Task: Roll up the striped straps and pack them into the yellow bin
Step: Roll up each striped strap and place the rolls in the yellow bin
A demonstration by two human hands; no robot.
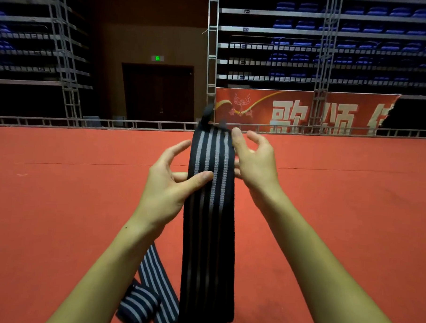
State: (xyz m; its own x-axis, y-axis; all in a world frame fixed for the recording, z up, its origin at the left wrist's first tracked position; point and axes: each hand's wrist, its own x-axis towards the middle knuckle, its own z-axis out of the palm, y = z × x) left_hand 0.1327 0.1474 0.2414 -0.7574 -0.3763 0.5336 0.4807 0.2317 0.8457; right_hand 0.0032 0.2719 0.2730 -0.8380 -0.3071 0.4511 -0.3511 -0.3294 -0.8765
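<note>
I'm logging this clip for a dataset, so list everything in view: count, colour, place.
held striped strap: one, dark navy with grey stripes, hanging upright between the hands at centre
loop tab: one, black, at the held strap's top end
striped straps on floor: at least one, navy and grey, lower left, one end partly rolled; exact count unclear
floor covering: one, red, across the lower frame
banner: one, red with pale characters, right background
seats: many, blue, in upper tiers
exit sign: one, green, above dark door
left hand: pinches the strap
right hand: thumb on the strap's right edge
</note>
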